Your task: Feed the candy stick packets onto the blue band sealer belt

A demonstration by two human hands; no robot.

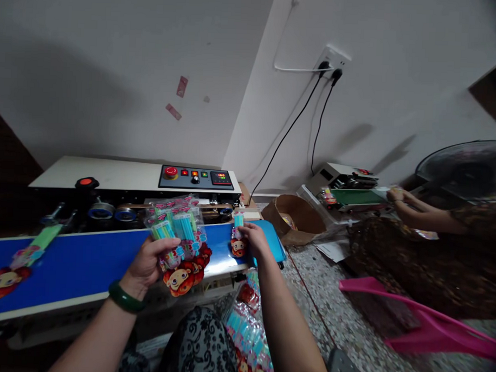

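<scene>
Near the centre of the frame, a fanned stack of clear plastic packets [180, 243] shows turquoise and green sticks inside, with pink printed tops and a red-haired cartoon face at each lower end. The left hand [147, 264], a dark green bangle [125, 298] on its wrist, is clenched around the stack from the left side, thumb across the front, holding it upright just above the blue conveyor belt [86, 262]. The left forearm rises from the lower left of the frame.

Just right of centre, the right hand [255, 239] presses a single packet [238, 237] of the same kind flat on the belt's right end, fingers curled over its top edge, pinching it. The right forearm comes up from the bottom centre, wrist bent slightly forward.

At the far left edge another packet [23, 257] lies on the belt. More packets [246, 338] are heaped at the bottom centre, beside the person's patterned lap.

At the right edge, another person's hand [396, 195] reaches toward a second machine [345, 186].
</scene>
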